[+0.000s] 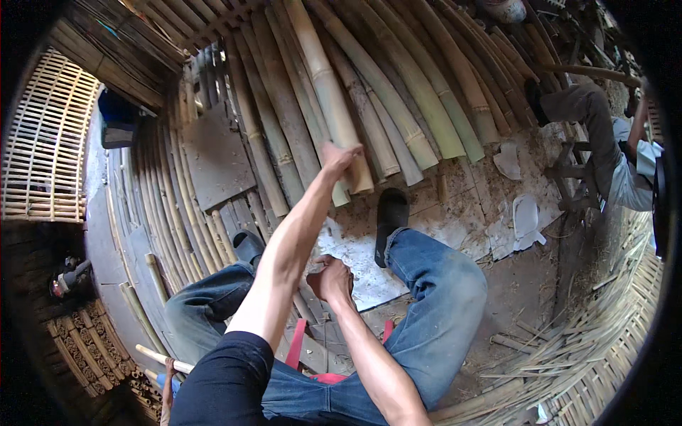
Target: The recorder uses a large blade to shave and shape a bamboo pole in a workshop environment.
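My left hand (pixel 339 156) reaches forward and grips a split bamboo pole (pixel 327 85) near its close end. That pole lies on top of a row of split bamboo poles (pixel 398 92), brown to pale green, fanned out ahead of me. My right hand (pixel 332 279) is closed in a fist between my knees, thumb side up. What it holds, if anything, is hidden by the fingers. I sit on a low red stool (pixel 295 342), with sandalled feet on either side of my hands.
At the right a person in grey trousers (pixel 593 121) sits by a wooden stool (pixel 568 170). Another person's hand (pixel 169 376) holds a pale pole at lower left. Woven bamboo (pixel 604 348) curves along the lower right. A flat board (pixel 213 160) lies on poles at left.
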A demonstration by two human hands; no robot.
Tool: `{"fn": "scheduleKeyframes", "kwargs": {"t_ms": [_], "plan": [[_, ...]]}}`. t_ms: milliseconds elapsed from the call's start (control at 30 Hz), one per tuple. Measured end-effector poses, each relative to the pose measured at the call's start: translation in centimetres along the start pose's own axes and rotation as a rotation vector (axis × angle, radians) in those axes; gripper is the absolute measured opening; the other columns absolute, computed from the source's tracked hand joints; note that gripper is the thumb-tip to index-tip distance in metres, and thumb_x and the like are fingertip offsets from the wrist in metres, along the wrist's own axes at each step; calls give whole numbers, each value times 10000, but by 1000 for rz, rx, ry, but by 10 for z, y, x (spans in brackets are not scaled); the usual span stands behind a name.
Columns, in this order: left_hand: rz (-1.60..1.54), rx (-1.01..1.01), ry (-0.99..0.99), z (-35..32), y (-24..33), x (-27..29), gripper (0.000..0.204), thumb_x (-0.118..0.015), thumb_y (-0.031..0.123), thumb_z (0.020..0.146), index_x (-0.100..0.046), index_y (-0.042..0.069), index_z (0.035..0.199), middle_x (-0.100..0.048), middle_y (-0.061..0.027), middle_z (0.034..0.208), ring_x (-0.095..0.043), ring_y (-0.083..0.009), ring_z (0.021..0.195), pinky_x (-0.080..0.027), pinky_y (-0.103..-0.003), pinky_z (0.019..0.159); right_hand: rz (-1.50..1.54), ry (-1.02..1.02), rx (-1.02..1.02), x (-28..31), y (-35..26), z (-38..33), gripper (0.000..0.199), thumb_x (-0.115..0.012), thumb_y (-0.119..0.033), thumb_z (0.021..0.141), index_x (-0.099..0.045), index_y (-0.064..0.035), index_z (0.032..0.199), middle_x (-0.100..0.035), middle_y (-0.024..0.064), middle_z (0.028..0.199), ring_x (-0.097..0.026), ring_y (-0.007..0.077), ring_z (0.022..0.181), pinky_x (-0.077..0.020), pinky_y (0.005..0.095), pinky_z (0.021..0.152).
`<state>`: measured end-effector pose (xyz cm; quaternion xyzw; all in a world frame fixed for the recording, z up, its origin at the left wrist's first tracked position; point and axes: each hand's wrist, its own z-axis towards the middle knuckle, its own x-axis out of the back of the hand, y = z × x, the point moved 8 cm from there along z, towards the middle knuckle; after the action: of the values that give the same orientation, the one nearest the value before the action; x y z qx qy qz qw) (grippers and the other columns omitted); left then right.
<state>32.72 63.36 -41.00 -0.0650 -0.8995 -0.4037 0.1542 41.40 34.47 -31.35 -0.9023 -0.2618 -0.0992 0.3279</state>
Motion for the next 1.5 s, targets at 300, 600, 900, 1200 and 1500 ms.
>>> {"fn": "scheduleKeyframes", "kwargs": {"t_ms": [300,600,900,1200,1500], "plan": [[-232,32,-207,-197,24,228,468,-851,352,828,-683,16,1107,-725,-105,904,-719,-232,719,-621,-417,668,-329,-832,58,-142,75,31,185,-693,-136,820,-760,-21,949,-709,177,815,-726,289,737,-623,435,685],[-101,-180,-252,-509,-88,361,977,-1045,237,557,-581,19,1389,-695,-54,1125,-682,-161,1019,-586,-348,911,-291,-620,-119,-123,131,-28,166,-598,-103,853,-701,-29,748,-682,129,690,-640,240,527,-519,421,504],[-109,-315,-351,-652,-167,375,1060,-1043,349,492,-628,-43,1385,-715,-79,1192,-651,-149,1094,-527,-328,976,81,-134,326,69,-20,-200,277,-664,-156,1013,-616,43,1199,-628,51,747,-605,144,488,-501,332,398],[21,-467,-163,-641,-183,388,1014,-1006,361,543,-615,-56,1381,-736,-102,1121,-688,-164,1015,-561,-335,931,446,615,720,186,32,-383,433,-680,-179,1016,-546,66,1347,-577,46,658,-533,122,415,-465,287,366],[314,-401,-195,-633,-206,392,1056,-979,498,556,-648,-92,1367,-758,-199,1241,-733,-289,1148,-560,-399,1021,420,722,836,170,62,-397,399,-693,-86,989,-573,83,1330,-669,87,843,-592,128,534,-493,269,474]]}}
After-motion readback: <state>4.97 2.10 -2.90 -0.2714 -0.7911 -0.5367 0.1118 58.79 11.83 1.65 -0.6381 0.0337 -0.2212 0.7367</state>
